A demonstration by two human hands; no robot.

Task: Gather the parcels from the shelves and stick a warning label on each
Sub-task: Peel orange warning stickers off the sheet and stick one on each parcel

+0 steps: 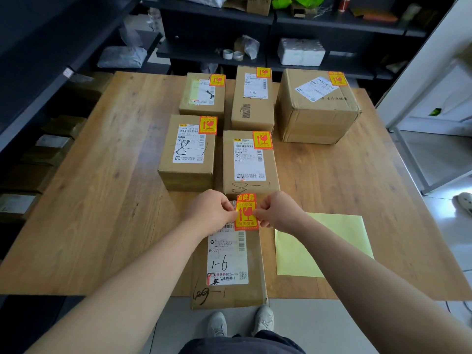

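Note:
A cardboard parcel (229,292) marked "1-6" lies at the table's near edge and overhangs it. Over its far right corner I hold a red and yellow warning label (245,213). My left hand (212,210) pinches the label's left edge. My right hand (278,212) pinches its right edge. Whether the label touches the parcel I cannot tell. Further back stand several parcels, among them one marked "8-1" (249,164) and a large one (316,108). Each bears a warning label on its top right corner.
A pale yellow backing sheet (332,241) lies on the wooden table (102,200) to the right of the near parcel. Dark shelves (217,54) with bags, tape rolls and boxes stand behind and along the left. My feet show below the table edge.

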